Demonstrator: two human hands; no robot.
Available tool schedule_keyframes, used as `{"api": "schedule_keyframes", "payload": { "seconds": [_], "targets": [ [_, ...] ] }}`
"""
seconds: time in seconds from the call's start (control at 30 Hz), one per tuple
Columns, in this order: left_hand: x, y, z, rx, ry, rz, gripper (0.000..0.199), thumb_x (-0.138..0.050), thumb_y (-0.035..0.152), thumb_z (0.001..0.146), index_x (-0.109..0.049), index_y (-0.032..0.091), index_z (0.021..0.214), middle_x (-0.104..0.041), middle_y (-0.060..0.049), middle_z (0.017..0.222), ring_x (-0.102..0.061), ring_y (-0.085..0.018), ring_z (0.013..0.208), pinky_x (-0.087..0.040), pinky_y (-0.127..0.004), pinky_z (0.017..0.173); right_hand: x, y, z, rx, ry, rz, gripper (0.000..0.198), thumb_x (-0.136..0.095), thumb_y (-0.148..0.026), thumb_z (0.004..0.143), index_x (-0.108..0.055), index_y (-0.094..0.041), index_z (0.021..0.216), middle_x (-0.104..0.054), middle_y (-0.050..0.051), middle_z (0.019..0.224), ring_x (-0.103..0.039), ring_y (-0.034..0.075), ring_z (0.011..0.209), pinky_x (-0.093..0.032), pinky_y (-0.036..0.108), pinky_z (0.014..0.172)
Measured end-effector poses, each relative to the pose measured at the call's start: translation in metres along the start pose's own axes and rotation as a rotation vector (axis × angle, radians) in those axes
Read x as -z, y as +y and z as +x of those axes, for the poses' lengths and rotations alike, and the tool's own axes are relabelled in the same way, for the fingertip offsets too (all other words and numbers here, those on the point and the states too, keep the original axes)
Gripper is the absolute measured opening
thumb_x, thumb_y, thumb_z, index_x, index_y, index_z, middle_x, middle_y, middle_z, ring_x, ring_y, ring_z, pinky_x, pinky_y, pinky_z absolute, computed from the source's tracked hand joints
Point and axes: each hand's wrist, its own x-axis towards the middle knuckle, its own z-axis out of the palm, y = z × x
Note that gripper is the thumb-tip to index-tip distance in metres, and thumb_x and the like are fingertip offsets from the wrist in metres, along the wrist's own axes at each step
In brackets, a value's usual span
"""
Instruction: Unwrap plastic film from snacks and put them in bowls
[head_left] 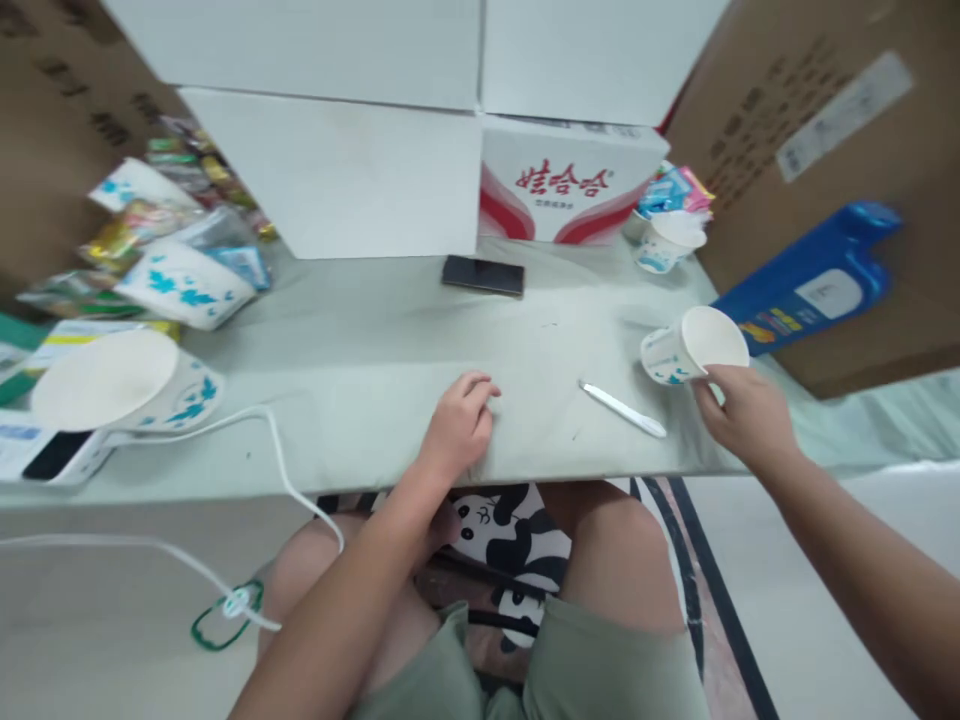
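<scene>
My right hand [750, 415] pinches the near rim of a white paper cup [667, 358] with blue leaf prints. The cup leans to the left on the table, and its mouth faces me; I cannot tell whether a second cup is nested with it. To the left of that hand lies a slim white pen-like tool [622, 408] with a thin tip. My left hand [459, 425] rests near the table's front edge, its fingers loosely curled and nothing visible in them. A dark phone [484, 276] lies farther back.
A blue bottle [810, 280] stands beside the cup, against a cardboard box [810, 130]. Another paper cup [667, 242] with packets sits behind. Leftward are a large paper bucket [187, 395], tipped cups with packets [187, 285] and a white cable [277, 450]. White boxes [337, 170] line the back.
</scene>
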Motion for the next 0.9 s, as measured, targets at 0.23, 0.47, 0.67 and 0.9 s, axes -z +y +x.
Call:
{"api": "schedule_keyframes", "payload": {
  "seconds": [0.23, 0.47, 0.67, 0.9],
  "targets": [
    [0.048, 0.003, -0.006, 0.12, 0.445, -0.094, 0.02, -0.05, 0.012, 0.086, -0.06, 0.021, 0.1, -0.061, -0.011, 0.114, -0.061, -0.025, 0.117, -0.051, -0.043, 0.102, -0.013, -0.193, 0.047, 0.549, 0.048, 0.328, 0.026, -0.045, -0.03, 0.096, -0.069, -0.023, 0.093, -0.073, 0.011, 0.09, -0.065, 0.029, 0.089, -0.048, 0.043, 0.081],
    [0.098, -0.011, -0.022, 0.458, 0.658, -0.503, 0.016, -0.054, 0.019, 0.083, -0.059, 0.024, 0.097, -0.06, -0.006, 0.103, -0.058, -0.019, 0.095, -0.051, -0.035, 0.085, -0.017, -0.299, 0.101, 0.704, 0.01, 0.361, 0.025, -0.051, -0.023, 0.09, -0.071, -0.021, 0.105, -0.075, 0.012, 0.105, -0.066, 0.032, 0.104, -0.048, 0.047, 0.089],
    [0.133, -0.019, -0.032, 0.726, 0.645, -1.373, 0.013, -0.057, 0.025, 0.076, -0.059, 0.021, 0.088, -0.056, -0.002, 0.09, -0.052, -0.012, 0.077, -0.041, -0.025, 0.07, 0.014, -0.345, 0.12, 0.88, 0.142, 0.433, 0.022, -0.051, -0.019, 0.089, -0.067, -0.023, 0.104, -0.074, 0.01, 0.109, -0.068, 0.029, 0.106, -0.052, 0.046, 0.089],
    [0.148, -0.029, -0.039, 0.814, 0.676, -1.766, 0.013, -0.062, 0.026, 0.068, -0.061, 0.017, 0.077, -0.058, 0.001, 0.077, -0.053, -0.01, 0.07, -0.036, -0.025, 0.07, 0.02, -0.437, 0.133, 1.043, 0.05, 0.49, 0.021, -0.051, -0.015, 0.089, -0.064, -0.023, 0.103, -0.072, 0.009, 0.104, -0.068, 0.026, 0.094, -0.054, 0.04, 0.08]
  ]
}}
